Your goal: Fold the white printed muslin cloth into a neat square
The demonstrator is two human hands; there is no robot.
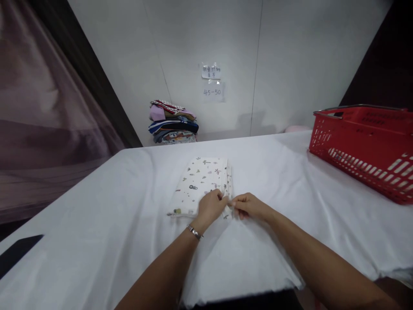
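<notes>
A white cloth (pixel 200 181) with small printed figures and plants lies folded on the table. My left hand (pixel 211 207), with a bracelet at the wrist, is closed on the cloth's near right corner. Right beside it, my right hand (pixel 250 206) pinches the edge of the same corner between thumb and fingers. The fingertips of both hands almost meet there. Some layers along the cloth's right side show as separate edges.
The table carries a white sheet (pixel 135 193). Against the wall stands a stack of folded fabrics (pixel 174 125). A red basket (pixel 361 146) sits at the right. Two paper notes (pixel 213 91) are taped to the wall. A dark flat object (pixel 19 254) lies at the left edge.
</notes>
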